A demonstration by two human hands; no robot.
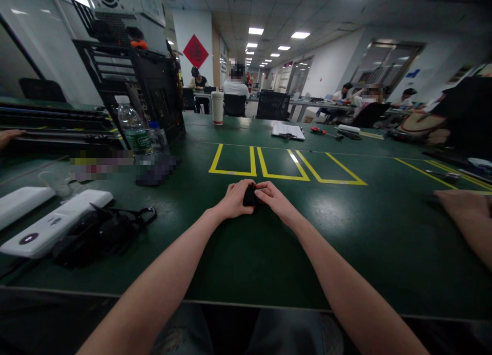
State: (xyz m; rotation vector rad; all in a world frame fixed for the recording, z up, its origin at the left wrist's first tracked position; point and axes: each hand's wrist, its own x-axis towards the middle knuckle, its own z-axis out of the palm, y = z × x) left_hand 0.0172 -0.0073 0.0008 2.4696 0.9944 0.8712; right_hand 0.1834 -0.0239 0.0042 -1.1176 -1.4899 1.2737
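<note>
Between my two hands is a small black object, low over the green table; its kind I cannot make out. My left hand wraps round it from the left, with the fingers over its far side and the thumb on the near side. From the right, the fingers of my right hand pinch at its edge. Much of the object is hidden by the fingers. Just beyond my hands, yellow tape marks several open-ended frames on the tabletop.
At left lie white devices, a black strap bundle, bottles and a black computer case. Farther back stand a cup, a clipboard and a red-handled screwdriver. Another person's hand rests at right.
</note>
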